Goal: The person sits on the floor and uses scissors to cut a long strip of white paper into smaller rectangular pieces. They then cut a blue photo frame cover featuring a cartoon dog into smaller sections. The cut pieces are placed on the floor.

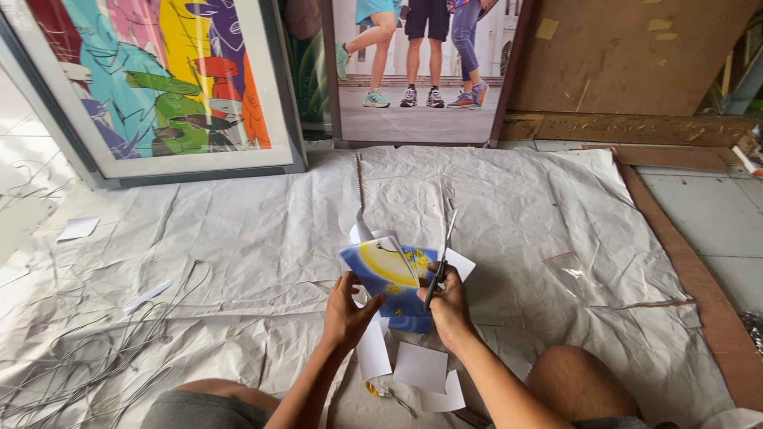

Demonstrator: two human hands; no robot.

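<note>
The printed sheet (pixel 388 274), blue with a yellow curved shape and a white back, was held above the crumpled grey floor covering (pixel 238 230), slightly below the centre of the view. It curled forward at its upper edge and bent between the two hands.

The left hand (pixel 346 314) gripped the sheet at its 7 o'clock edge; the thumb pressed on the printed face and the fingers were folded behind the paper, pinching it. The right hand (pixel 449 306) was at the 4 o'clock side of the sheet, its fingers curled through the dark handles of the scissors (pixel 439 266). The blades pointed toward 12 o'clock, slightly parted, along the sheet's right edge.

White offcuts (pixel 421 367) lay on the covering at 6 o'clock of the sheet, between the person's bare knees, with a rolled white strip (pixel 372 349) just beside them.

At 9 o'clock of the hands, thin grey wire (pixel 95 349) lay in loose coils, with a small white strip (pixel 147 296) near it and a white paper scrap (pixel 79 228) further off at 10 o'clock.

At 11 o'clock, a framed multicoloured picture (pixel 171 79) leaned upright. At 12 o'clock stood a framed photograph (pixel 421 71) showing legs and sneakers. At 1 o'clock, a brown board (pixel 628 56) stood against the wall. A brown cardboard strip (pixel 699 278) ran along the covering's right edge at 3 o'clock.
</note>
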